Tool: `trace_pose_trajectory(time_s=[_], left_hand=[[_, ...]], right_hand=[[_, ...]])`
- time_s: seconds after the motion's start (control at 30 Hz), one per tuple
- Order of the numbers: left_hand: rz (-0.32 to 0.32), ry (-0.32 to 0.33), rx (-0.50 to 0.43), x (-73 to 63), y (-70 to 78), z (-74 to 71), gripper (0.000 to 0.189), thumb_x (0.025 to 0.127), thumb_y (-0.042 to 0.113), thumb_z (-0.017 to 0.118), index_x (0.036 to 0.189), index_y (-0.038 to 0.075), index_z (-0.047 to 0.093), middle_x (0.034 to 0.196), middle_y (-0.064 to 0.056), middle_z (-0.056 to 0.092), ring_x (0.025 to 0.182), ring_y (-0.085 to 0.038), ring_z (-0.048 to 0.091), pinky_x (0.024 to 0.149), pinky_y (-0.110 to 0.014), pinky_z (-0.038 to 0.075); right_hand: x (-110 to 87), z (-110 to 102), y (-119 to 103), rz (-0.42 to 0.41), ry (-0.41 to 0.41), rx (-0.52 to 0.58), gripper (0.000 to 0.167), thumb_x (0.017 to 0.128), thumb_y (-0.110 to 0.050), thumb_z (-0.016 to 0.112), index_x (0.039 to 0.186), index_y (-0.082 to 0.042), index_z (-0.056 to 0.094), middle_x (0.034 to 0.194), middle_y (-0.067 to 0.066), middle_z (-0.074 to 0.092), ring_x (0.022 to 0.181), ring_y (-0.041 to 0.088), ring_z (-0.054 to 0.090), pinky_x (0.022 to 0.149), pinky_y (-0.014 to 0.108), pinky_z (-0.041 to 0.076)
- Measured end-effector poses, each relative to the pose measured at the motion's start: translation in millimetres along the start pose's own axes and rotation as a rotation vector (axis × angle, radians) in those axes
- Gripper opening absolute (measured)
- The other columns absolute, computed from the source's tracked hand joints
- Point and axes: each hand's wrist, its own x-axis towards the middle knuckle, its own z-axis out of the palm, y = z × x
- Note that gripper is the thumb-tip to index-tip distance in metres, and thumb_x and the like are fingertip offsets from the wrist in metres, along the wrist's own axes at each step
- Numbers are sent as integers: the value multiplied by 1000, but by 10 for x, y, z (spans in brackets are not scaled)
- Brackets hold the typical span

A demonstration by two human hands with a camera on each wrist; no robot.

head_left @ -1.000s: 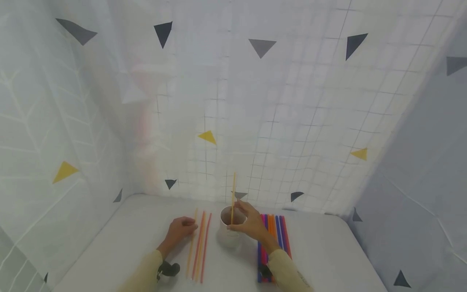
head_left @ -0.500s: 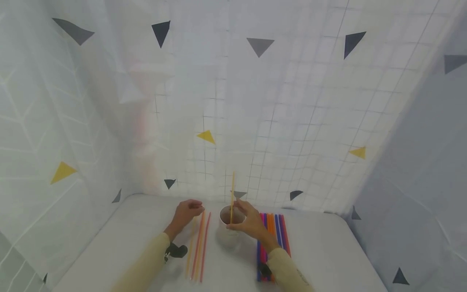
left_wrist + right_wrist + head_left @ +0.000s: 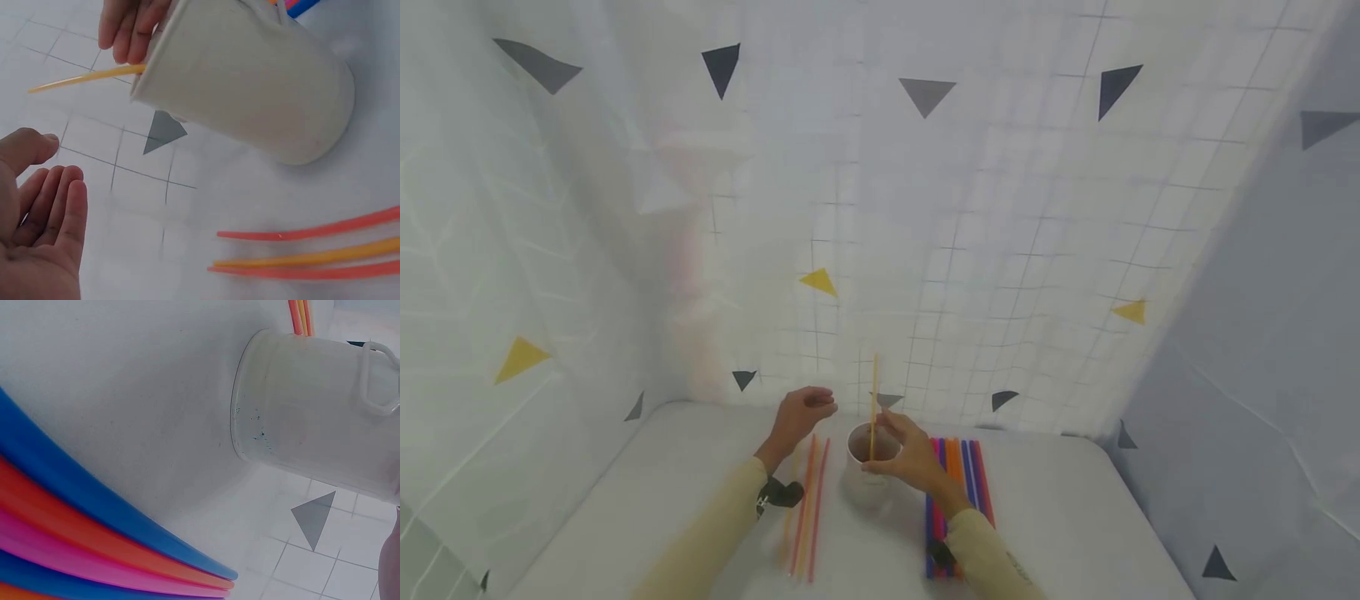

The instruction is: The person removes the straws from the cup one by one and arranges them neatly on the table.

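A white mug (image 3: 857, 483) stands on the table between my hands. One yellow straw (image 3: 875, 392) stands in it, its upper part rising above the rim. My right hand (image 3: 913, 454) holds the mug at its rim, thumb on the near side and fingers at the far side. In the left wrist view, those right fingers (image 3: 128, 31) show past the rim, beside the straw. My left hand (image 3: 801, 417) hovers left of the mug with loosely bent fingers and nothing in it. The left wrist view shows its thumb and fingers apart, short of the straw's tip.
Several thin pink and yellow straws (image 3: 808, 517) lie side by side left of the mug, partly under the left forearm. Right of it lies a row of thicker blue, pink and orange straws (image 3: 953, 458), partly hidden by the right arm. A patterned white curtain (image 3: 1000, 208) hangs behind.
My left hand has moved up and to the right, from beside the thin straws toward the mug. The right hand, mug and standing straw have stayed in place.
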Motion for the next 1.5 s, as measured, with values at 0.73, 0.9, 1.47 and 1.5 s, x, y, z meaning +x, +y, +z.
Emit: trace_pose_trajectory(time_s=[0.73, 0.9, 1.47, 1.5], left_hand=[[124, -53, -42, 171, 315, 305, 31, 82, 14, 79, 110, 5, 70, 99, -6, 72, 91, -21, 70, 80, -32, 58], [129, -55, 7, 159, 325, 378, 29, 82, 12, 78, 109, 7, 70, 98, -5, 72, 89, -20, 69, 77, -32, 58], [104, -63, 38, 133, 350, 594, 26, 84, 12, 76, 108, 5, 70, 99, -8, 73, 91, -23, 70, 83, -35, 57], [110, -60, 47, 132, 351, 604, 25, 84, 13, 76, 107, 5, 71, 98, -8, 73, 91, -23, 70, 83, -36, 57]], right_hand=[[14, 1, -86, 55, -26, -32, 98, 70, -39, 88, 151, -20, 36, 136, -3, 54, 130, 20, 48, 106, 51, 40], [6, 18, -70, 59, -22, -34, 96, 70, -40, 88, 151, -27, 36, 136, -6, 54, 129, 19, 48, 105, 53, 40], [-18, -8, -35, 46, -6, -33, 103, 67, -43, 89, 152, -19, 35, 137, -5, 53, 129, 16, 49, 106, 48, 41], [-22, -10, -41, 48, -8, -30, 103, 67, -43, 89, 152, -19, 35, 138, -5, 53, 129, 16, 48, 106, 49, 41]])
